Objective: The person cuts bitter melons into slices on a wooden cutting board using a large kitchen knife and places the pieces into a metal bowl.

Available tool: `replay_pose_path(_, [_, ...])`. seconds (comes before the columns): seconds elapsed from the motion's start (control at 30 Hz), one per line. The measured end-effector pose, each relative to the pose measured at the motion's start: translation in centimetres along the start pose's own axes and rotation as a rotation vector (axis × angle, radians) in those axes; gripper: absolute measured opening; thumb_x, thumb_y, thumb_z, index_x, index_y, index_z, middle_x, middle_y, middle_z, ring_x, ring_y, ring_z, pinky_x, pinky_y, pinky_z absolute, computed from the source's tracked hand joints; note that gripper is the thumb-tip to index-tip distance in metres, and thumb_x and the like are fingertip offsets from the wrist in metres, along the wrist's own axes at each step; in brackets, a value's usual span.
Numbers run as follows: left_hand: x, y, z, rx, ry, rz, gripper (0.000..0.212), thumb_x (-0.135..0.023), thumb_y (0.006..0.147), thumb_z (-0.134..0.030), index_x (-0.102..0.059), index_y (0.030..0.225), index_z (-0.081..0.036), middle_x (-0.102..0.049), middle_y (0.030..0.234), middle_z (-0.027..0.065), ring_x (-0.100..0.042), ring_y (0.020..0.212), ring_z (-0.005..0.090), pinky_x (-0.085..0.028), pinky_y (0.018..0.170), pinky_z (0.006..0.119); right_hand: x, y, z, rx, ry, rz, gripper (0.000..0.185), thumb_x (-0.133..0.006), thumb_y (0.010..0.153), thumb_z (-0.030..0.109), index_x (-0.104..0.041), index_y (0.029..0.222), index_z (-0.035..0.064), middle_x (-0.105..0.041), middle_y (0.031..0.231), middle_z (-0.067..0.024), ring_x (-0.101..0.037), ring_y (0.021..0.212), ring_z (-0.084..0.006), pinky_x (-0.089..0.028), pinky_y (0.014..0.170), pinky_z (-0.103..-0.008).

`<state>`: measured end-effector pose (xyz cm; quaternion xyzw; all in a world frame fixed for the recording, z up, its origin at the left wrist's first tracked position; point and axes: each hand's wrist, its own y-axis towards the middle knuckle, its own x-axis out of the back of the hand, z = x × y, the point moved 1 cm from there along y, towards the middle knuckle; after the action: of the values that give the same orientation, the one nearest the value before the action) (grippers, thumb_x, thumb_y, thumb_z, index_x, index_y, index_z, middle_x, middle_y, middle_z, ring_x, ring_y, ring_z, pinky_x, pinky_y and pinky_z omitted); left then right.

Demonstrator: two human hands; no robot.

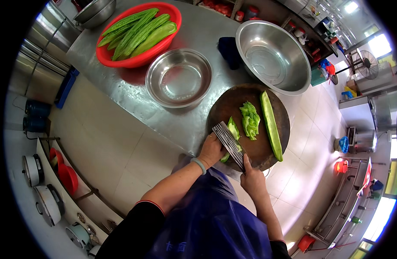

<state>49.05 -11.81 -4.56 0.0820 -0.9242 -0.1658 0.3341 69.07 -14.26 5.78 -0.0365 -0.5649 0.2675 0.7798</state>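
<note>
My right hand (252, 176) grips a cleaver (230, 145), its broad blade slanting up and left over a round wooden chopping board (250, 155). Pressed close behind the blade, my left hand (212, 150) holds a piece of bitter melon (225, 157), mostly hidden by hand and steel. Slices (234, 128) lean along the blade's far side. A pile of cut bitter melon slices (250, 121) lies mid-board. Along the board's right side rests a long hollowed bitter melon half (271, 126).
A red plastic basket (138, 63) of bitter melons (137, 32) stands at the table's far left. One steel basin (179, 79) sits beyond the board, and a larger one (276, 58) stands to the right, beside a dark cloth (229, 52). The steel table's edge (146, 124) runs along the left.
</note>
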Motion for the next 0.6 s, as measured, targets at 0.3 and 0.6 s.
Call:
replay_pose_path(0.3, [0.3,-0.1,0.0,0.037,-0.009,0.019,0.039,-0.073,0.076,-0.011,-0.064,0.113,-0.002,-0.061,0.111,0.0178,-0.058,0.102,0.0388,-0.049,0.09,0.047,-2.2,4.2,0.4,-0.058,-0.048,-0.007,0.082,-0.061,0.076,0.007,-0.035,0.154,0.007,-0.067,0.074,-0.0273,-0.067,0.069,-0.0456,-0.054,0.067,-0.0566])
replay_pose_path(0.6, [0.4,0.3,-0.6,0.056,-0.066,-0.038,0.036,-0.072,0.081,-0.009,-0.059,0.113,0.0,-0.056,0.121,0.017,-0.058,0.108,0.0374,-0.049,0.093,0.044,-1.4,8.2,-2.1,-0.121,0.451,-0.138,0.055,-0.06,0.08,0.011,-0.059,0.134,0.0051,-0.067,0.073,-0.026,-0.067,0.069,-0.0443,-0.054,0.067,-0.0482])
